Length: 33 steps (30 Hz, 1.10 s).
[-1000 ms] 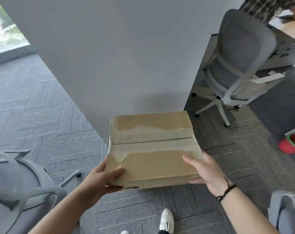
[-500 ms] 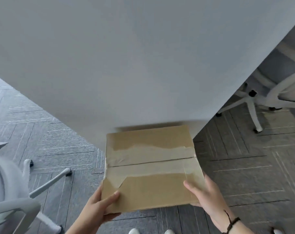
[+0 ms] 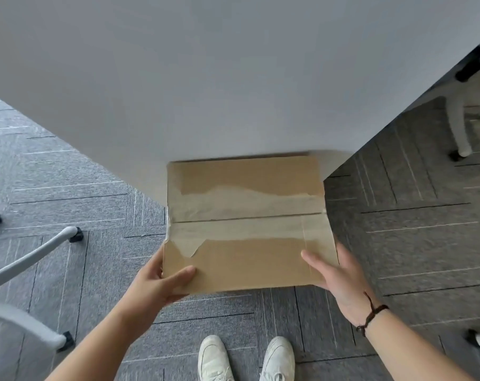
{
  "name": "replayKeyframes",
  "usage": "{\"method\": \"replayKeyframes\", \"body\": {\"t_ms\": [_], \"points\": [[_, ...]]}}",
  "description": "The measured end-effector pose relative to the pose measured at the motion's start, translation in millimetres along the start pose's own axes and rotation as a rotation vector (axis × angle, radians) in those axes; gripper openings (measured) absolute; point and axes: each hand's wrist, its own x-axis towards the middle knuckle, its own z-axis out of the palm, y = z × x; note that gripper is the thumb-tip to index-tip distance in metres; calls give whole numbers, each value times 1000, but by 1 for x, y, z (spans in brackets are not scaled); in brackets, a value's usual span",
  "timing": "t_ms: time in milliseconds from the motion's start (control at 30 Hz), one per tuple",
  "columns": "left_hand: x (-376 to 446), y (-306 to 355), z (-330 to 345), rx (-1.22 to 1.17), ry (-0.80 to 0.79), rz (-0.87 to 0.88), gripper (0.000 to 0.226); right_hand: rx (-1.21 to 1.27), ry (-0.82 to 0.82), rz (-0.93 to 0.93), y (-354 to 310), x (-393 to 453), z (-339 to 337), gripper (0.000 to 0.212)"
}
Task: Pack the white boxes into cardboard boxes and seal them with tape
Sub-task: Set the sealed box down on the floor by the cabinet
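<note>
- A flat brown cardboard box [image 3: 247, 224] sits in the middle of the frame, its two top flaps closed and meeting along a seam that runs left to right.
- Wide strips of clear, whitish tape [image 3: 241, 207] cover that seam (the tape's edges are ragged, and a torn corner shows near the box's lower left).
- The left hand [image 3: 162, 281] grips the box's lower left corner, thumb laid across the top face and fingers tucked out of sight at the side.
- The right hand [image 3: 338, 276] holds the lower right corner, thumb stretched over the top face, the other fingers hidden behind the box's edge; a dark cord bracelet [image 3: 370, 316] circles that wrist.
- The two hands are set well apart, one at each near corner of the box.
- The box's far edge lies over the near corner of a broad, pale grey tabletop [image 3: 233, 78] that fills the upper frame; whether it rests on it cannot be told, and the near half juts out over the floor.
- Grey carpet tiles with thin line patterns [image 3: 68, 193] cover the floor at left and right.
- A pair of white sneakers [image 3: 247, 358] stands at the bottom centre.
- White chair legs with black casters [image 3: 35, 254] show at the left edge, and another chair base [image 3: 458, 127] at the upper right.
</note>
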Motion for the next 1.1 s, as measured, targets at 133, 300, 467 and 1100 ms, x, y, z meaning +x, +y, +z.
{"method": "replayKeyframes", "body": {"t_ms": [133, 300, 467, 1100], "points": [[6, -8, -4, 23, 13, 23, 70, 5, 32, -55, 11, 7, 5, 29], [9, 4, -9, 191, 123, -27, 40, 0, 22, -60, 7, 15, 5, 15], [7, 7, -5, 269, 175, -86, 21, -5, -5, -38, 8, 20, 1, 14], [-14, -12, 1, 83, 276, -71, 15, 83, -34, -51, 32, 8, 15, 39]]}}
